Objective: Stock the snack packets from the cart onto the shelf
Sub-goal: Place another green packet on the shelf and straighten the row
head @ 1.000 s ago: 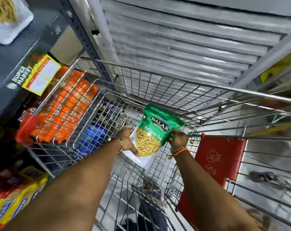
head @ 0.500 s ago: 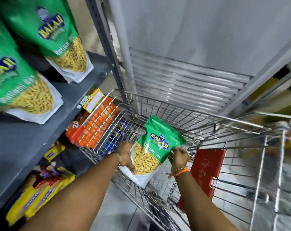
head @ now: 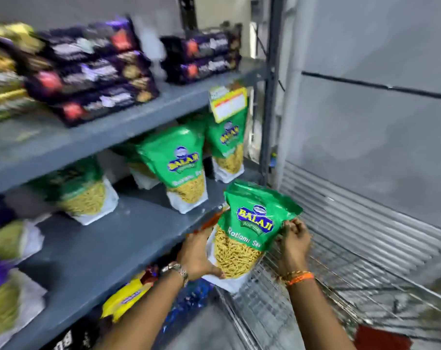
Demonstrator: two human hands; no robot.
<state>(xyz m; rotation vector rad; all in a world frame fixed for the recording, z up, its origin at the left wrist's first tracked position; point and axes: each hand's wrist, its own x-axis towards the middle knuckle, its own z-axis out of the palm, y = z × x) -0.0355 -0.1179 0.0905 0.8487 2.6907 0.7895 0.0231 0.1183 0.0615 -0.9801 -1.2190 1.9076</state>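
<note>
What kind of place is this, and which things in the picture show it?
Most likely a grocery shop aisle. Grey metal shelves hold rows of identical green snack packets, a price tag hangs from a shelf edge, and a wire cart stands beside them. Both hands hold one more packet.

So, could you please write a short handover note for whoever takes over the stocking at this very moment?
Left hand: holding the lower left side of the green snack packet.
Right hand: fingers pinching the packet's right edge.
The packet is upright in the air, over the wire cart and just off the front edge of the middle shelf.
Done: several matching green packets already stand on that shelf.
Left: set this packet in the bare space at the shelf's front; the rest of the cart is too blurred to judge.
</note>
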